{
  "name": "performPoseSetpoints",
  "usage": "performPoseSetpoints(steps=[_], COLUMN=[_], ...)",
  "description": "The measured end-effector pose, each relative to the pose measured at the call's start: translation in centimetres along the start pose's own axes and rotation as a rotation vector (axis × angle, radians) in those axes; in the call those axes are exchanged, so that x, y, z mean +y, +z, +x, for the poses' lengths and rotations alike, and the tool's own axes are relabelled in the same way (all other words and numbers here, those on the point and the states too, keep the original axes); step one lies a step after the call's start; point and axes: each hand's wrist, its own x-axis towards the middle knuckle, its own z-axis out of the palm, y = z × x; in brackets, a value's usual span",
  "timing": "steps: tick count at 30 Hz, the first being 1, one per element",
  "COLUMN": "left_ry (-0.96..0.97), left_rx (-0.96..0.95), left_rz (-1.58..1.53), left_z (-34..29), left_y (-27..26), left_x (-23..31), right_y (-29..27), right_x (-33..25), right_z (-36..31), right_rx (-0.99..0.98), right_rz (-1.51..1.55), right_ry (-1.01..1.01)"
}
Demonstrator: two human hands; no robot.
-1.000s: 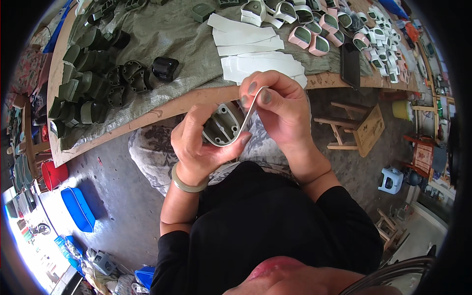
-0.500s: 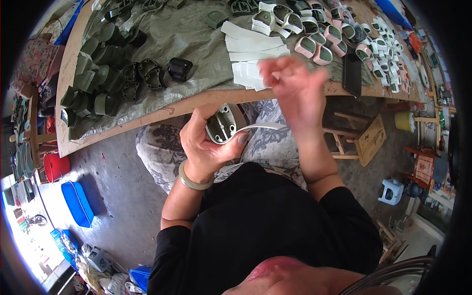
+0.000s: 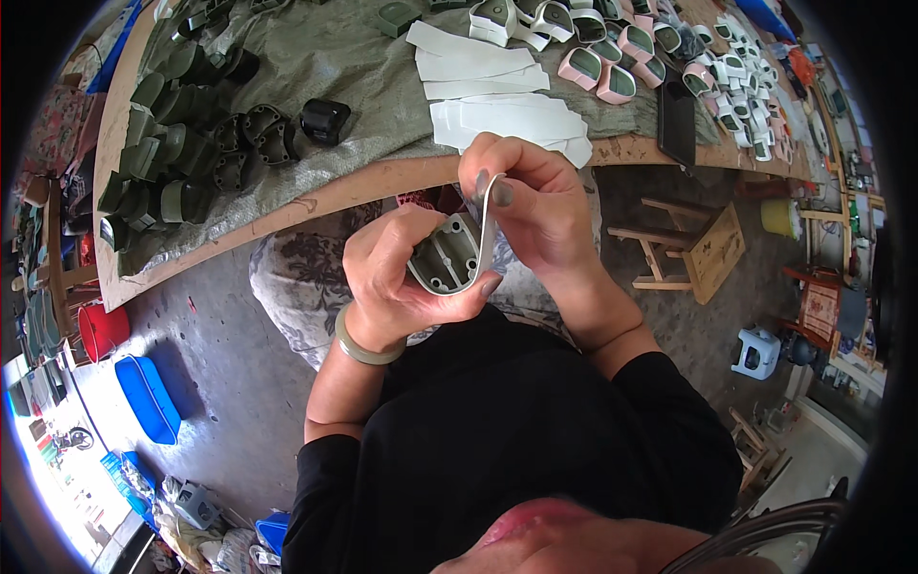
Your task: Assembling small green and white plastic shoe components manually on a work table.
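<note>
My left hand is closed around a dark green shoe heel, its hollow, ribbed face with screw holes turned up. A white covering strip runs along the outer wall of the heel, with my left thumb pressing it near the bottom. The free end of the strip rises off the heel, pinched between the thumb and fingers of my right hand. More white strips lie overlapping at the table's near edge, just beyond my right hand.
Bare green heels stand in rows at the table's left, beside a black block. White-covered and pink-covered heels crowd the right side, near a dark phone-like slab. A wooden stool stands at right; a blue tub sits on the floor at left.
My right hand has come down and left from its raised, open position and taken the strip's loose end. The strip, which stuck out to the right, now bends upward along the heel.
</note>
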Motion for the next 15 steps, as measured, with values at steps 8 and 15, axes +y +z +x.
performPoseSetpoints(steps=[8,15], left_ry=[0.056,-0.035], left_rx=[-0.015,0.029], left_rz=[0.020,-0.011], left_z=[0.37,-0.15], left_y=[-0.40,-0.34], left_x=[0.00,-0.12], right_y=[0.36,0.69], right_x=[0.10,-0.16], right_z=[0.11,0.10], right_rx=[0.006,-0.028], right_rz=[-0.020,0.021], right_ry=[0.055,0.031])
